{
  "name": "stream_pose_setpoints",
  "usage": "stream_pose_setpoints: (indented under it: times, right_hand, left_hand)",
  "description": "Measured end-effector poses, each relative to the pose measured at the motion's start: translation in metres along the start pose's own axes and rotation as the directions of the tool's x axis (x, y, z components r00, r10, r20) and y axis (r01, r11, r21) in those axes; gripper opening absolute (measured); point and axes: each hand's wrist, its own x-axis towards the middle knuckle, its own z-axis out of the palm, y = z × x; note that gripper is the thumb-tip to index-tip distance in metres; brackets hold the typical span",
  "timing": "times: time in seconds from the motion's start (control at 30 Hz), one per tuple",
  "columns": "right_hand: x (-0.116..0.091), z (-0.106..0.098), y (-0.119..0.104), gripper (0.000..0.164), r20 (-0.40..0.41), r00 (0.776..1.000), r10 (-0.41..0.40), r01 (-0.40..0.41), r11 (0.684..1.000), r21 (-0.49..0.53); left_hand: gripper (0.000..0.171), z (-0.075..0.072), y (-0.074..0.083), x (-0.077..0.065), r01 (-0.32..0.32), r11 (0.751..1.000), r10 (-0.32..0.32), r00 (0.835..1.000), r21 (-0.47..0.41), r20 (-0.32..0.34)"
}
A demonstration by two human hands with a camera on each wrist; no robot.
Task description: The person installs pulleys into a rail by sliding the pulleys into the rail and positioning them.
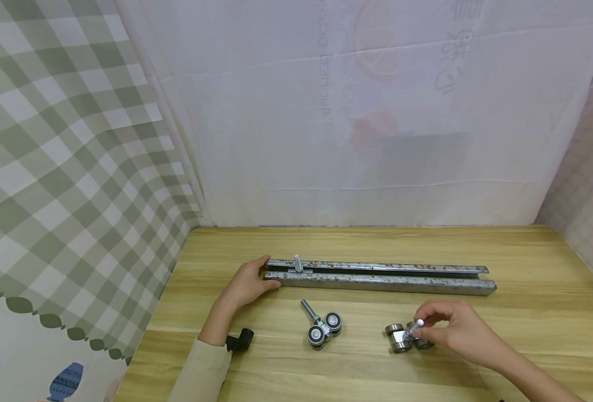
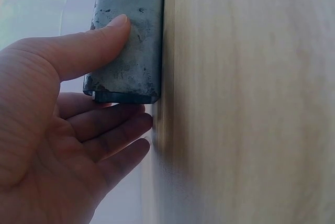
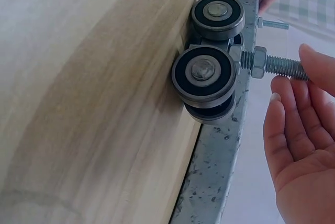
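Note:
A speckled steel channel rail (image 1: 382,282) lies across the table with its slot facing up. My left hand (image 1: 246,286) grips its left end, the thumb (image 2: 102,46) pressed on the front side and the fingers behind and under the end. Near that end, a threaded bolt (image 1: 298,263) with a nut stands up out of the slot. In front of the rail, my right hand (image 1: 457,329) pinches the upright threaded stem (image 3: 282,67) of a four-wheeled roller trolley (image 1: 401,336). Its wheels (image 3: 203,72) are down at the tabletop.
A second roller trolley (image 1: 333,320) lies on its side in front of the rail, its stem pointing back to the left. A black angled piece (image 1: 241,339) sits at the left wrist. White cloth (image 1: 367,167) hangs behind the wooden table (image 1: 367,368); checked cloth (image 1: 75,139) hangs at left.

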Motion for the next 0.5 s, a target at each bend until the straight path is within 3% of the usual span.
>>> stream_pose_setpoints:
  times: [0.27, 0.5]
  right_hand:
    - [-0.0029, -0.0027, 0.0032, 0.013, -0.008, 0.999, 0.046, -0.046, 0.999, -0.001]
    - [-0.0068, -0.0051, 0.0076, 0.020, -0.052, 0.999, 0.001, -0.002, 1.000, -0.010]
  left_hand:
    - [0.084, -0.0002, 0.0000, -0.0005, -0.006, 1.000, 0.006, 1.000, -0.004, -0.002]
    - [0.083, -0.0005, 0.0007, -0.0011, -0.009, 1.000, 0.009, 1.000, -0.007, 0.001]
